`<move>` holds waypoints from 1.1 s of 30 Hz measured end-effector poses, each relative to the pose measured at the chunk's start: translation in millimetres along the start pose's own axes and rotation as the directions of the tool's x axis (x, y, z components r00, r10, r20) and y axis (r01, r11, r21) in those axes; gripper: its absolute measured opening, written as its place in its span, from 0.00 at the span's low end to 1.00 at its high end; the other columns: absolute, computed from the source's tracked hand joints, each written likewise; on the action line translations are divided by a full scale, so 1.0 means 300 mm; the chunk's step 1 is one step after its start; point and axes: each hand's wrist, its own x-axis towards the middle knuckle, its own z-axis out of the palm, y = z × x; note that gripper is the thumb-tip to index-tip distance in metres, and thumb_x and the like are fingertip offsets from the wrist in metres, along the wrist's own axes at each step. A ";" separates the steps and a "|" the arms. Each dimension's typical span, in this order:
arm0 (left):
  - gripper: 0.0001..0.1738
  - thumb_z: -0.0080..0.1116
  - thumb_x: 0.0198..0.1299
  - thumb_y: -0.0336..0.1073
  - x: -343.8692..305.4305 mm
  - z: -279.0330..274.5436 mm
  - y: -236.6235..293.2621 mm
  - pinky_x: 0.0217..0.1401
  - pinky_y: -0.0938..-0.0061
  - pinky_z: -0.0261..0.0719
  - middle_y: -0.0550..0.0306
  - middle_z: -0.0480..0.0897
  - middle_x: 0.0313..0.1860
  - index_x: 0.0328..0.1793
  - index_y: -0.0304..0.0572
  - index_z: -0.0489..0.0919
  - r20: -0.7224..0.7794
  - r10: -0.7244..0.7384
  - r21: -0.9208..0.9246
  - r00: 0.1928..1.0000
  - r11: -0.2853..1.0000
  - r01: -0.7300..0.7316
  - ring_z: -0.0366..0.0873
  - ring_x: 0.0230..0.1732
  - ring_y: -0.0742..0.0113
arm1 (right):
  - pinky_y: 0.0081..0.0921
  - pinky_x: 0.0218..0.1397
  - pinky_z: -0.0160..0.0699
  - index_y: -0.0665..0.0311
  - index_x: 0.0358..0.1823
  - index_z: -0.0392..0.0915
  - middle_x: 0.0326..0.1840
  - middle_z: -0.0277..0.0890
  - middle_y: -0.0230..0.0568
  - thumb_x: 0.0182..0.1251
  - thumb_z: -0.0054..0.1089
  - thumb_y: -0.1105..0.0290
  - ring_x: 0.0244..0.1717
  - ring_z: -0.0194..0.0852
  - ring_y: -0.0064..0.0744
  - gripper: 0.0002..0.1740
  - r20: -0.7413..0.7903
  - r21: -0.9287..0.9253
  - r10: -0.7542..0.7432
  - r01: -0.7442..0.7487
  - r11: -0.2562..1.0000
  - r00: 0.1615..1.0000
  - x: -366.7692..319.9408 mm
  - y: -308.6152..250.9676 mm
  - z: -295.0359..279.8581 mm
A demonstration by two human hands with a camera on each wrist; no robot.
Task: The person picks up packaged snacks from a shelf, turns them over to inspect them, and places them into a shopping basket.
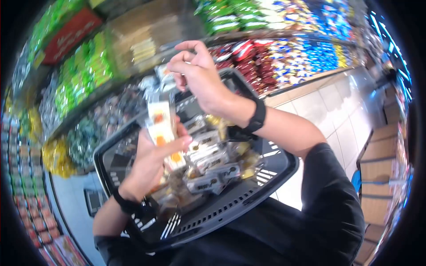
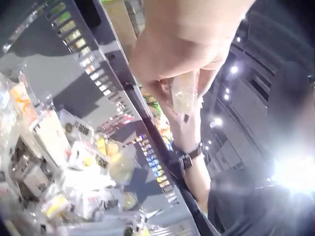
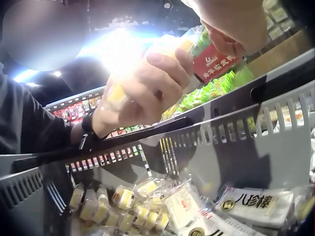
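Observation:
My left hand grips a strip of clear-wrapped white packets with orange and yellow prints, above the left part of a grey shopping basket. In the right wrist view the left hand has its fingers curled round the packets. My right hand is raised over the basket's far side, fingers loosely bent, with nothing seen in it. Inside the basket lie many small wrapped packets, some white with black lettering.
Beyond the basket are shelves of green bags, dark red packets and blue packets. Yellow bags hang at the left. White floor tiles and brown boxes are on the right.

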 end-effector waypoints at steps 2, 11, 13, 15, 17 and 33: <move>0.29 0.72 0.53 0.16 -0.031 0.054 -0.010 0.46 0.72 0.84 0.53 0.83 0.45 0.60 0.35 0.73 -0.050 -0.033 -0.037 0.998 0.999 0.031 0.85 0.42 0.65 | 0.21 0.23 0.65 0.62 0.58 0.62 0.33 0.74 0.32 0.66 0.60 0.80 0.23 0.67 0.19 0.22 -0.128 0.010 -0.105 0.108 0.994 0.986 0.018 -0.072 0.026; 0.39 0.70 0.52 0.13 -0.013 0.261 0.011 0.53 0.68 0.85 0.51 0.78 0.56 0.69 0.35 0.65 0.045 0.008 0.036 0.999 0.999 -0.009 0.83 0.52 0.62 | 0.14 0.34 0.59 0.59 0.56 0.60 0.35 0.67 0.24 0.69 0.58 0.81 0.31 0.61 0.10 0.20 -0.020 -0.106 -0.615 0.610 0.785 0.788 0.059 -0.250 0.163; 0.40 0.68 0.52 0.12 0.000 0.278 -0.010 0.54 0.69 0.85 0.52 0.78 0.57 0.70 0.36 0.64 0.033 0.072 -0.010 0.997 0.997 -0.072 0.83 0.53 0.62 | 0.16 0.33 0.60 0.59 0.56 0.60 0.34 0.68 0.26 0.67 0.57 0.80 0.32 0.62 0.11 0.20 -0.027 0.006 -0.555 0.556 0.831 0.831 0.069 -0.224 0.184; 0.40 0.66 0.53 0.12 0.013 0.262 -0.049 0.54 0.69 0.85 0.51 0.78 0.56 0.71 0.39 0.63 -0.014 0.075 0.002 0.997 0.997 -0.075 0.83 0.53 0.62 | 0.17 0.31 0.61 0.58 0.56 0.60 0.33 0.68 0.27 0.67 0.57 0.80 0.30 0.63 0.13 0.21 -0.032 0.058 -0.530 0.531 0.846 0.848 0.047 -0.239 0.188; 0.40 0.65 0.54 0.12 0.020 0.248 -0.062 0.54 0.69 0.85 0.51 0.78 0.56 0.71 0.40 0.63 -0.026 0.065 0.011 0.998 0.998 -0.065 0.83 0.52 0.62 | 0.21 0.24 0.61 0.59 0.48 0.64 0.28 0.66 0.31 0.66 0.55 0.78 0.21 0.61 0.19 0.12 -0.026 0.256 -0.147 0.149 0.955 0.989 -0.009 -0.287 0.200; 0.22 0.64 0.56 0.16 0.039 0.151 -0.042 0.44 0.71 0.87 0.53 0.86 0.44 0.58 0.34 0.76 -0.072 0.047 -0.073 0.996 0.996 -0.052 0.88 0.43 0.63 | 0.22 0.25 0.58 0.58 0.29 0.71 0.25 0.70 0.31 0.71 0.56 0.66 0.22 0.61 0.21 0.10 0.255 0.327 0.219 -0.297 0.897 0.942 -0.033 -0.252 0.128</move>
